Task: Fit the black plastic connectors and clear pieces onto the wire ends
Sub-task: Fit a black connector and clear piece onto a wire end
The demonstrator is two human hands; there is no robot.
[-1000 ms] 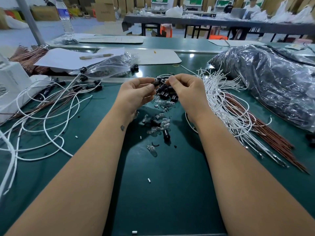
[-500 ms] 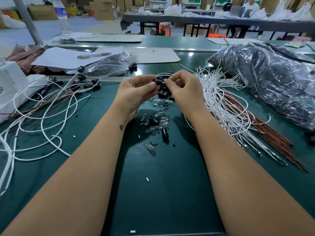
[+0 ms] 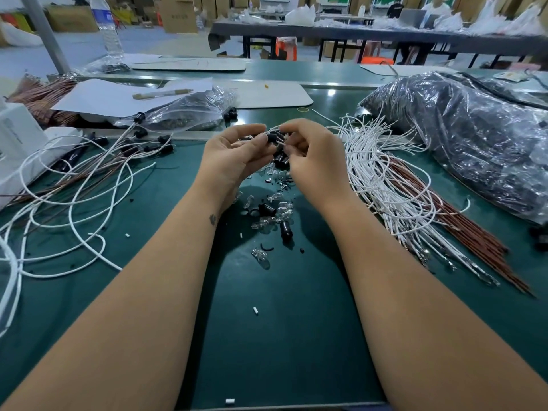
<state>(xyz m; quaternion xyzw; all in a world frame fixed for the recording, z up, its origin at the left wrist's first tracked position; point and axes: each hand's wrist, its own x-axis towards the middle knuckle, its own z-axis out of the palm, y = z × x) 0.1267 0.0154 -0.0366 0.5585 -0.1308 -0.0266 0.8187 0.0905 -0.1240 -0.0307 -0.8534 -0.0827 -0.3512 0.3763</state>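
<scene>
Bright, even overhead lighting; specular glare spots on the green table (image 3: 296,336) near its far edge, and strong highlights across the crinkled black plastic bag (image 3: 462,137) at right. Soft, diffuse shadows fall under both forearms and beneath the left hand (image 3: 234,161) and right hand (image 3: 314,161), darkening the mat between the arms. Wide-angle distortion bows the table edges and stretches the forearms toward the lower corners; centre is reasonably sharp, the background hall is softer, and the fingertips show slight blur.
</scene>
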